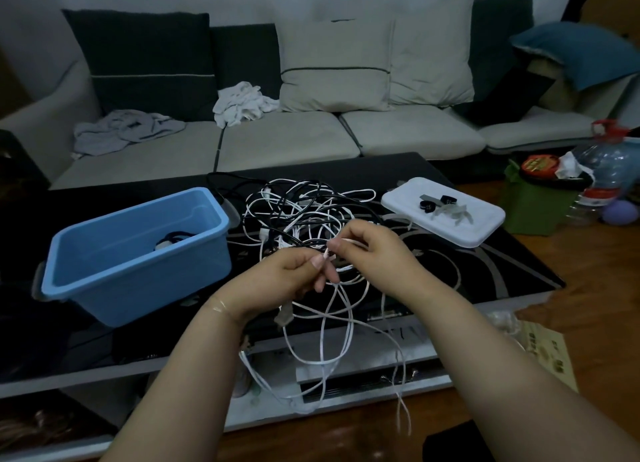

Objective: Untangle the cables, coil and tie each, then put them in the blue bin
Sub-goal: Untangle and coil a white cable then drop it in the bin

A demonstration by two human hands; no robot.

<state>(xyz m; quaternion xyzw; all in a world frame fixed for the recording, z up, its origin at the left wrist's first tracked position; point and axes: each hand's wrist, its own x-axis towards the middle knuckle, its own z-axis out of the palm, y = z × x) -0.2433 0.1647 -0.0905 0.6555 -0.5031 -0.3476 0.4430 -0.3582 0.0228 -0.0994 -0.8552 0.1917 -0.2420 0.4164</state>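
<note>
The blue bin point(138, 250) sits at the left of the dark glass surface point(485, 274), its near corner close to the front edge; inside it lies a dark coiled cable point(175, 238) with a pale piece beside it. Right of the bin, the tangle of black and white cables point(308, 209) fills the middle of the surface, and loops of white cable point(323, 351) spill over the front edge and hang down toward the floor. Above that edge, the left hand point(294, 274) pinches a white cable between thumb and curled fingers; the right hand point(370, 243), just beside it, pinches the same white strand with its fingertips. Further right, a white lid point(446, 229) lies flat near the right edge, carrying small black ties point(436, 203) and some translucent bits. A bare strip of surface remains between the tangle and the lid. Beyond the right edge stands a green container point(536, 209); its red label is too blurred to read.
</note>
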